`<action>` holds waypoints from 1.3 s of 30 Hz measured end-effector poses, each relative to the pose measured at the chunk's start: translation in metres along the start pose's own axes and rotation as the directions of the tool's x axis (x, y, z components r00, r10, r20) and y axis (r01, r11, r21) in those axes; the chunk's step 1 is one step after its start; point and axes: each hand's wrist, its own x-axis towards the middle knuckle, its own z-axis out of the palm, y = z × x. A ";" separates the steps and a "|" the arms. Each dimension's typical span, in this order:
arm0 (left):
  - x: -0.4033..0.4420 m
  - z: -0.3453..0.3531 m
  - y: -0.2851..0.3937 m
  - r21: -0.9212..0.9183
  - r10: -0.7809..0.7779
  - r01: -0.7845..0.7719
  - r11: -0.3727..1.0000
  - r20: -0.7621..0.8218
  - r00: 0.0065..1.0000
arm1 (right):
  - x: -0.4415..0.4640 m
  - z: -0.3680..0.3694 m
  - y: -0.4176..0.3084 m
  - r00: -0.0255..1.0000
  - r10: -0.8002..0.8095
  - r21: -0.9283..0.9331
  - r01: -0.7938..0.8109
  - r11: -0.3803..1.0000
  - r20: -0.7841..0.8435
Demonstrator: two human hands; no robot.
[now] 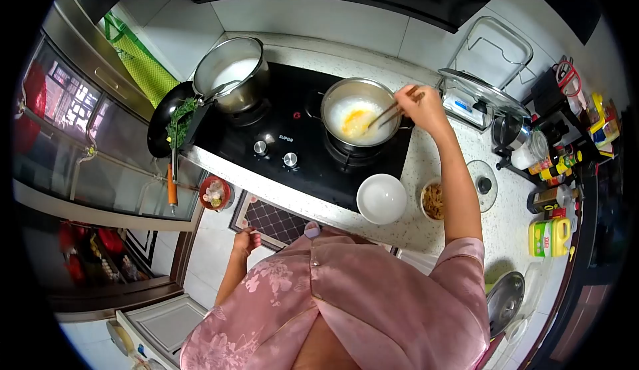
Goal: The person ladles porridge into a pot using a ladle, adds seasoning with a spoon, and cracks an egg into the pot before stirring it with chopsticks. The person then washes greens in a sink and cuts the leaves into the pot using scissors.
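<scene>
My right hand [421, 109] grips a pair of dark chopsticks [386, 115] over the right-hand pot [326, 107]. Their tips dip into the cloudy white liquid, where streaks of yellow egg [355, 123] float. Down at my side, well away from the stove, hangs my left hand [247, 241] with its fingers curled; I see nothing in it. Near the front edge of the stove stands a white bowl [381, 199] with nothing visible inside. A smaller bowl [432, 200] of brown food sits under my right forearm.
Another pot [263, 77] of whitish liquid, with a ladle, stands on the left of the black cooktop [293, 117]. Leafy greens [180, 123] lie by a black wok [154, 130]. Glass lids [484, 180], bottles and a yellow jug [551, 238] line the right counter.
</scene>
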 end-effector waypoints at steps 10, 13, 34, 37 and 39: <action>0.000 0.001 0.000 0.042 -0.019 0.018 0.999 0.020 1.000 | 0.006 0.004 -0.004 0.998 -0.062 -0.032 0.061 0.998 -0.029; 0.001 0.003 0.005 0.056 -0.037 0.037 0.998 0.006 0.999 | 0.012 0.042 0.007 0.978 -0.145 0.078 0.158 0.984 -0.149; -0.027 0.035 0.036 0.063 0.060 -0.066 0.996 0.094 0.994 | 0.005 0.026 0.002 0.988 -0.106 0.335 0.064 0.940 0.111; -0.025 0.030 0.028 0.062 0.084 -0.089 0.994 0.081 0.993 | 0.011 0.009 0.004 0.999 -0.024 0.011 0.025 1.000 -0.029; -0.023 0.026 0.023 0.060 0.070 -0.075 0.995 0.087 0.994 | 0.013 0.027 0.014 0.994 -0.093 0.074 0.097 0.993 -0.054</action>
